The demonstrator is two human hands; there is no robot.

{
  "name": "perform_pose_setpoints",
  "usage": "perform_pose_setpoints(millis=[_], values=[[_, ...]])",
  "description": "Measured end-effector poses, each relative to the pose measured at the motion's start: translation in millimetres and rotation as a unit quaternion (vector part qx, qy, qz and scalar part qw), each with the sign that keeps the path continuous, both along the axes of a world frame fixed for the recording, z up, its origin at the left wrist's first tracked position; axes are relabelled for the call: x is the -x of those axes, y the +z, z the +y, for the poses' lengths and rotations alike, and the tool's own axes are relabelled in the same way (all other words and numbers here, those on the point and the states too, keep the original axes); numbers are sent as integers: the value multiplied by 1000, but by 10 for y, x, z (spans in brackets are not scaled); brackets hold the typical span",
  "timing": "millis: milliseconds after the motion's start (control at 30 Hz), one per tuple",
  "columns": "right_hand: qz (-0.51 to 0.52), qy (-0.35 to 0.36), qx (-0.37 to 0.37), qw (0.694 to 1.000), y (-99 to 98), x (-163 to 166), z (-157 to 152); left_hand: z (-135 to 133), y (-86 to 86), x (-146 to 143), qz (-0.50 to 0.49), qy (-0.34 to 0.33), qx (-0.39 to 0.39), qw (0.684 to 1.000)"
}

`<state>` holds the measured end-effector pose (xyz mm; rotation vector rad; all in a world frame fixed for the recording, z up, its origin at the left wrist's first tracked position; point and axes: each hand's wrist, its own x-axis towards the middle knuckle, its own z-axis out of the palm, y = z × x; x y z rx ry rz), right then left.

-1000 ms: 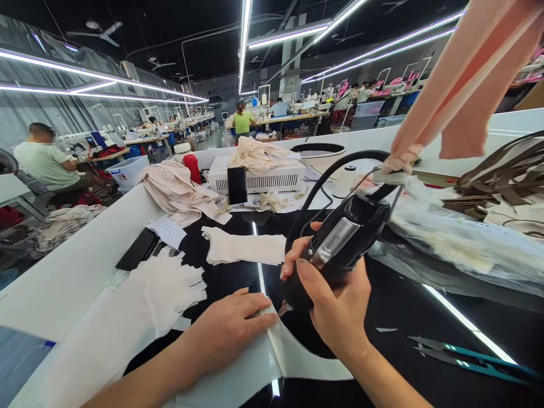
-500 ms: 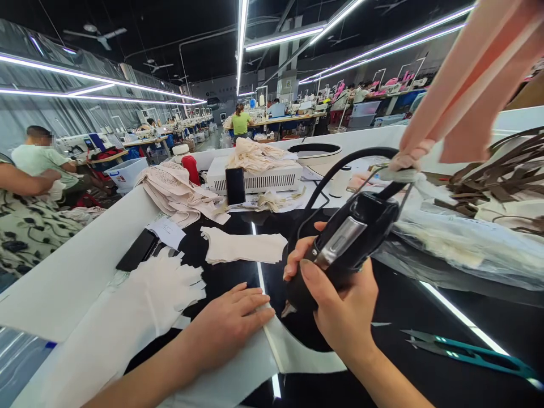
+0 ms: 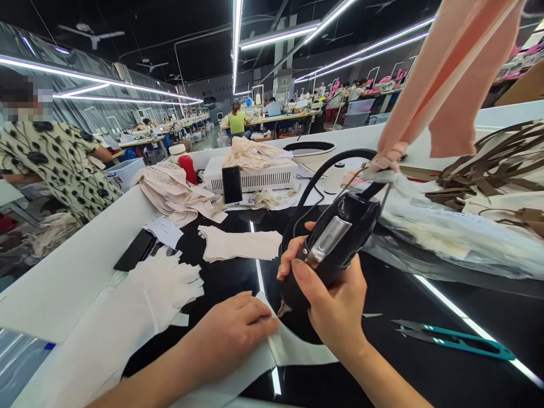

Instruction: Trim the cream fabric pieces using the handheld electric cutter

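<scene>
Cutting tool, black, corded, gripped in right hand, tip down at edge of white fabric piece; left hand flat, fingers together, pressing fabric just left of tip; teal snips on table right of right hand

— What's the room like from where you sit?
— I see a big workshop: a dark ceiling with long light strips, ceiling fans, and rows of sewing desks.
— And the left side?
— Grey plastic sheeting hangs there.

no readable text, labels or signs
</scene>
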<state>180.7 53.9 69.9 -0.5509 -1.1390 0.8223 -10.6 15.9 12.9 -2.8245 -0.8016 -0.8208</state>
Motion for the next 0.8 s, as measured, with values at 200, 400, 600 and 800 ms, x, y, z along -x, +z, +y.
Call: perform_pose_setpoints(millis=[200, 400, 600, 800], values=[[2, 2, 0, 1000, -13, -9, -15, -16, -59, 4, 3, 7, -20, 1000], [-9, -8, 2, 1000, -54, -4, -14, -20, -75, 11, 10, 7, -24, 1000], [-12, 22, -3, 1000, -112, -107, -53, -36, -79, 21, 16, 13, -22, 1000], [-20, 26, -9, 999, -137, -140, -97, -40, -81, 41, 20, 9, -16, 1000]])
